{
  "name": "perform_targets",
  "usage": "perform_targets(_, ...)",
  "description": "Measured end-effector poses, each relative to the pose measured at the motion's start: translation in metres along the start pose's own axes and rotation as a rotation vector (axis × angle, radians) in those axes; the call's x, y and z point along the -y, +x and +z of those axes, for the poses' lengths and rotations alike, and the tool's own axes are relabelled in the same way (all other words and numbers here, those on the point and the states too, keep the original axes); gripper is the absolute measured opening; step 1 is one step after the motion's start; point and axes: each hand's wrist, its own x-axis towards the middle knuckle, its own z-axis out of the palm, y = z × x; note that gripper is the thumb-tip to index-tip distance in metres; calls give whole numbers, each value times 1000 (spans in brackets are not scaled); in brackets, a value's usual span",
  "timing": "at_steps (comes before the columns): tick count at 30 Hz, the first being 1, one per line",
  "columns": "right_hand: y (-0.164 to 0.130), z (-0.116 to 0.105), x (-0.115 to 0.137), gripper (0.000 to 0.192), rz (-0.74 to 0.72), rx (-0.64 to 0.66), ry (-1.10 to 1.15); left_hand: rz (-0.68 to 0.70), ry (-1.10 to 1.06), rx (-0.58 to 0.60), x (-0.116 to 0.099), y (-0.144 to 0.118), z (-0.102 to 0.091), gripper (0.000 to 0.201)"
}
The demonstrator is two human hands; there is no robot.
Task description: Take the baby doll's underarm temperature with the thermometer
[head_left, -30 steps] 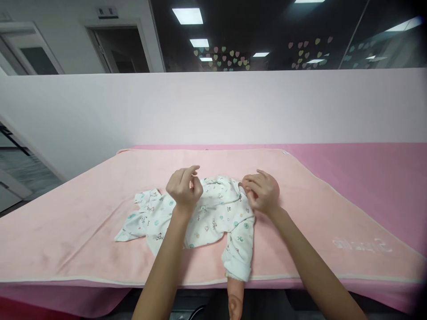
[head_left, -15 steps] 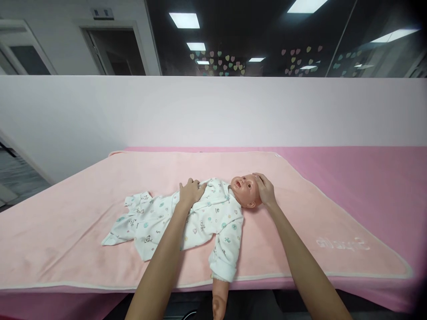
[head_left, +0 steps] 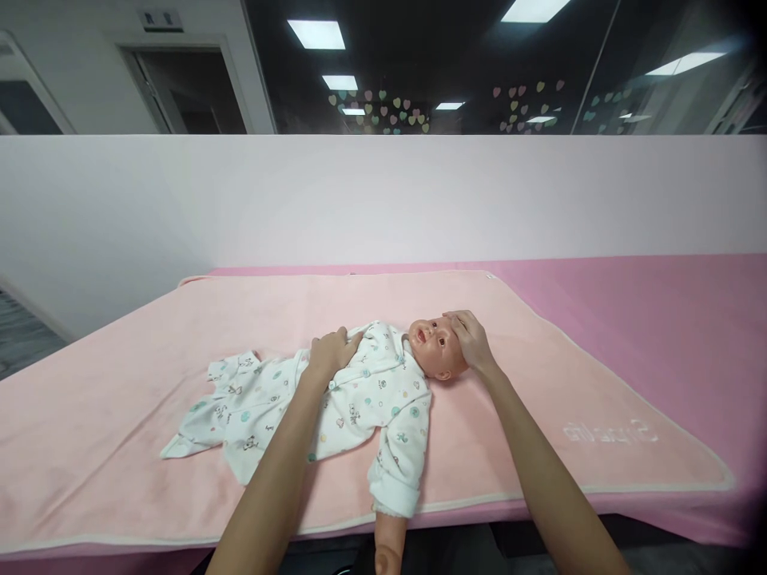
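Note:
A baby doll [head_left: 435, 347] lies on its back, head to the right, its open-mouthed face turned up. It wears a white bodysuit [head_left: 383, 387] with small coloured prints; the trouser legs [head_left: 240, 419] lie flat to the left. My left hand [head_left: 331, 351] rests on the doll's belly, thumb spread and fingers reaching over the far side, where their tips are hidden. Against the top of the doll's head lies my right hand [head_left: 470, 337], fingers stretched over the forehead. The doll's near arm [head_left: 389, 539] comes out of its sleeve and hangs past the table edge.
Under the doll is a peach blanket [head_left: 509, 423] with pale edging, spread on a pink-covered table [head_left: 689, 319]. A low white wall [head_left: 383, 200] rises behind the table. Beyond it are a dark window [head_left: 431, 56] with heart stickers and a doorway [head_left: 192, 92].
The view has shifted slightly, so doll and blanket appear a little further left. Both hands stay on the doll, and the doll's head looks turned slightly more toward me.

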Motion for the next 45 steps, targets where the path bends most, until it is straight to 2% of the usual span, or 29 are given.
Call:
perform_targets(2, -2, 0, 3, 38, -14, 1, -1, 0, -4, 18, 0, 0, 0, 61)
perform_targets(8, -1, 0, 1, 33, 62, 64, 68, 2, -9, 11, 1, 1, 1, 60)
perform_targets(21, 0, 1, -2, 29, 97, 53, 196, -1, -24, 19, 1, 0, 0, 61)
perform_targets(45, -2, 1, 2, 29, 50, 22, 115, -3, -31, 18, 1, -1, 0, 61)
